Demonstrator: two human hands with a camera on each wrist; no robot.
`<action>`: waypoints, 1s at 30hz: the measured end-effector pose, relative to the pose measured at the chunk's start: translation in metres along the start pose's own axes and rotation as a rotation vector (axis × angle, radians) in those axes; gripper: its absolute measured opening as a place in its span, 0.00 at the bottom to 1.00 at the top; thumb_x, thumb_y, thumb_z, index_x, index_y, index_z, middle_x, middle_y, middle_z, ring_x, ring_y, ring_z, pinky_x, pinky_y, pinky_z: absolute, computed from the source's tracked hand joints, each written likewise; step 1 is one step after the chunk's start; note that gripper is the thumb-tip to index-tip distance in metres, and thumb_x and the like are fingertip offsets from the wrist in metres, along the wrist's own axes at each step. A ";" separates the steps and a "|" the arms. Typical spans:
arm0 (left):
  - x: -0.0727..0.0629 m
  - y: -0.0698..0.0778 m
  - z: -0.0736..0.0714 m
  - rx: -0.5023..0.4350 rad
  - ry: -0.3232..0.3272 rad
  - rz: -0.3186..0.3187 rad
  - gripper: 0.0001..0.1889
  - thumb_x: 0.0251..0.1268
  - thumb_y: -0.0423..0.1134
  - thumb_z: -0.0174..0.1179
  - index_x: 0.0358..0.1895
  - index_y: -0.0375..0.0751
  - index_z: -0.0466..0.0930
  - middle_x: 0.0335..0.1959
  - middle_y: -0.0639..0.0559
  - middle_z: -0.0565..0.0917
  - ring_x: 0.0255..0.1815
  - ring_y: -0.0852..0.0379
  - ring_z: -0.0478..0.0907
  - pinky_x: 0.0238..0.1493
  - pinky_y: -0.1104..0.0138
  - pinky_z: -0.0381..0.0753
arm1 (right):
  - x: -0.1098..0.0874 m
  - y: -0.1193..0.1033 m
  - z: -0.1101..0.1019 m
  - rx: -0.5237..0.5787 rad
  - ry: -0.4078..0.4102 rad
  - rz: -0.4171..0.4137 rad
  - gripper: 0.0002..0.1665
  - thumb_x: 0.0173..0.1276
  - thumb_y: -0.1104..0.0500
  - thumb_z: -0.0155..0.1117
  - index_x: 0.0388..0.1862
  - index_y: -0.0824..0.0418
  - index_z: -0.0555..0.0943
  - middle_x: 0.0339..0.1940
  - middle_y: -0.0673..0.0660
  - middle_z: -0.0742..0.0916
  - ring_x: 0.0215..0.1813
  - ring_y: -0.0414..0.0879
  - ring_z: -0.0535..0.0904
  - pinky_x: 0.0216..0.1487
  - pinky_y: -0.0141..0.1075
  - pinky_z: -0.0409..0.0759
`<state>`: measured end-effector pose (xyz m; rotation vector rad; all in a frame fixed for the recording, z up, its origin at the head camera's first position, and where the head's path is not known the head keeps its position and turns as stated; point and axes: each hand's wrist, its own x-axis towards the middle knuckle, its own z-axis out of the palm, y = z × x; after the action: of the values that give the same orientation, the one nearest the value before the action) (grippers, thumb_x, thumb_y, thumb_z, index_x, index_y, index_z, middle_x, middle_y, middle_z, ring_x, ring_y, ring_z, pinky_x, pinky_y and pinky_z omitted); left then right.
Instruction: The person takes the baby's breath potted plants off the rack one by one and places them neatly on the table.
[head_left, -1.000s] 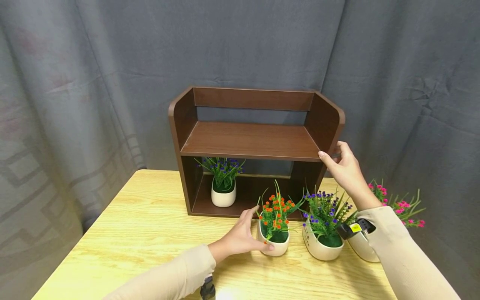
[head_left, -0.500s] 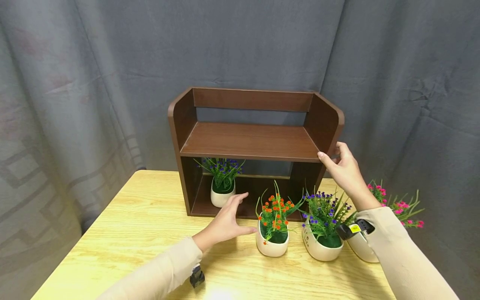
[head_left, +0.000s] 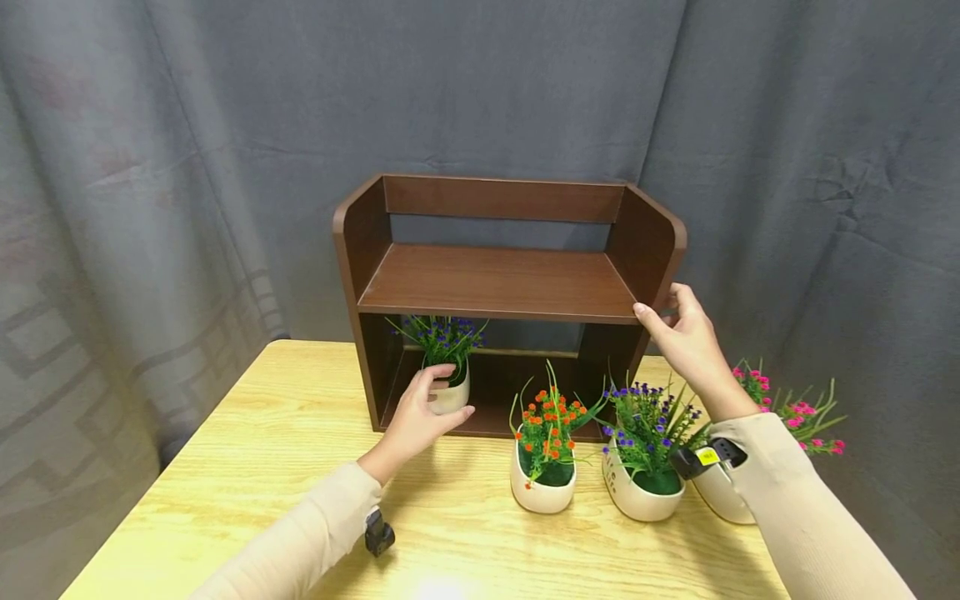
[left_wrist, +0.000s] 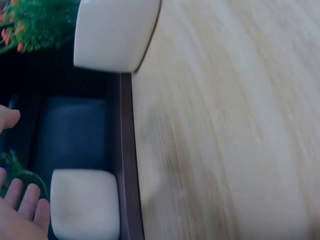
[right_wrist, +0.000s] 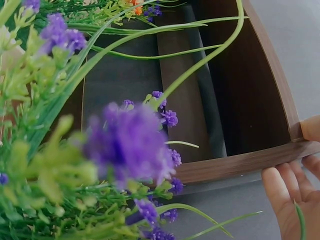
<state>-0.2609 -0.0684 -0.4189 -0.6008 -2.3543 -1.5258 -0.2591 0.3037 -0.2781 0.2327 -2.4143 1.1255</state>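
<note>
A brown two-tier wooden shelf [head_left: 502, 279] stands on the table in the head view. On its lower tier, at the left, sits a white pot [head_left: 456, 397] of purple artificial flowers. My left hand [head_left: 412, 425] is at that pot with thumb and fingers spread, its fingers overlapping the pot's front. In the left wrist view the fingers [left_wrist: 31, 200] lie beside the white pot [left_wrist: 85, 205]. My right hand [head_left: 690, 346] grips the shelf's right side panel, thumb in front and fingers behind. The right wrist view shows its fingers [right_wrist: 287, 182] along the brown panel edge [right_wrist: 225, 162].
Three more white pots stand before the shelf: one with orange flowers [head_left: 546, 492], one with purple flowers [head_left: 648, 500], and one with pink flowers [head_left: 723, 492] partly behind the right sleeve. Grey curtains [head_left: 510, 83] hang behind the wooden table [head_left: 270, 442].
My left hand has let go of the orange-flowered pot and moved left and forward to the purple-flowered pot on the lower tier. My right hand stays on the shelf.
</note>
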 end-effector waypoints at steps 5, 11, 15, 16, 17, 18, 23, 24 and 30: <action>0.001 -0.010 -0.007 -0.002 0.051 -0.053 0.35 0.55 0.39 0.75 0.67 0.40 0.70 0.63 0.43 0.72 0.62 0.44 0.73 0.62 0.47 0.71 | -0.001 0.000 0.000 0.003 0.000 0.005 0.31 0.76 0.46 0.57 0.66 0.66 0.65 0.51 0.64 0.75 0.34 0.39 0.75 0.30 0.32 0.72; 0.005 -0.020 -0.012 0.028 0.123 -0.036 0.36 0.54 0.37 0.76 0.66 0.38 0.70 0.62 0.39 0.71 0.62 0.40 0.72 0.61 0.45 0.71 | 0.000 0.000 -0.001 -0.004 -0.001 0.005 0.32 0.77 0.46 0.57 0.67 0.66 0.65 0.51 0.64 0.75 0.35 0.39 0.75 0.30 0.32 0.72; 0.007 -0.024 -0.013 0.056 0.148 -0.075 0.37 0.54 0.38 0.76 0.67 0.39 0.69 0.63 0.38 0.69 0.64 0.40 0.69 0.60 0.45 0.72 | 0.000 0.000 0.000 -0.006 -0.001 0.006 0.32 0.77 0.46 0.57 0.67 0.66 0.65 0.51 0.64 0.75 0.35 0.40 0.75 0.31 0.32 0.72; 0.008 -0.025 -0.014 0.059 0.149 -0.089 0.37 0.54 0.39 0.76 0.67 0.39 0.69 0.63 0.37 0.69 0.65 0.39 0.68 0.60 0.45 0.72 | 0.000 0.000 0.000 -0.008 -0.001 0.006 0.32 0.77 0.46 0.57 0.67 0.66 0.65 0.51 0.63 0.75 0.35 0.40 0.75 0.31 0.32 0.72; 0.009 -0.025 -0.014 0.063 0.148 -0.107 0.38 0.54 0.40 0.76 0.68 0.40 0.68 0.64 0.37 0.68 0.66 0.40 0.67 0.60 0.45 0.72 | 0.000 0.000 0.000 -0.008 -0.001 0.006 0.32 0.77 0.46 0.57 0.67 0.66 0.65 0.51 0.63 0.75 0.35 0.40 0.74 0.31 0.32 0.72; 0.010 -0.026 -0.014 0.064 0.143 -0.123 0.39 0.54 0.41 0.76 0.69 0.40 0.67 0.65 0.37 0.67 0.67 0.39 0.66 0.60 0.44 0.72 | 0.000 0.000 0.000 -0.010 -0.002 0.006 0.32 0.77 0.46 0.57 0.67 0.66 0.65 0.51 0.63 0.75 0.35 0.41 0.74 0.31 0.32 0.72; 0.014 -0.031 -0.013 0.053 0.124 -0.205 0.43 0.54 0.43 0.76 0.72 0.40 0.63 0.68 0.36 0.64 0.70 0.39 0.63 0.64 0.46 0.68 | 0.001 0.000 -0.001 -0.012 -0.004 0.010 0.33 0.77 0.45 0.57 0.67 0.66 0.64 0.52 0.64 0.75 0.36 0.42 0.74 0.31 0.33 0.71; 0.015 -0.032 -0.012 0.049 0.120 -0.219 0.44 0.54 0.43 0.76 0.72 0.40 0.62 0.69 0.36 0.64 0.71 0.40 0.62 0.65 0.47 0.68 | 0.001 0.000 -0.001 -0.013 -0.005 0.011 0.33 0.77 0.45 0.57 0.67 0.66 0.64 0.52 0.64 0.75 0.36 0.42 0.74 0.30 0.33 0.71; 0.021 -0.040 -0.009 0.036 0.094 -0.247 0.49 0.52 0.43 0.77 0.75 0.37 0.58 0.69 0.33 0.62 0.71 0.37 0.61 0.67 0.46 0.65 | 0.001 0.001 0.001 -0.019 -0.005 0.015 0.33 0.76 0.45 0.57 0.68 0.66 0.64 0.52 0.65 0.75 0.37 0.43 0.74 0.31 0.32 0.72</action>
<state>-0.2983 -0.0870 -0.4376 -0.2302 -2.4500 -1.5689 -0.2604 0.3042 -0.2790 0.2113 -2.4336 1.1093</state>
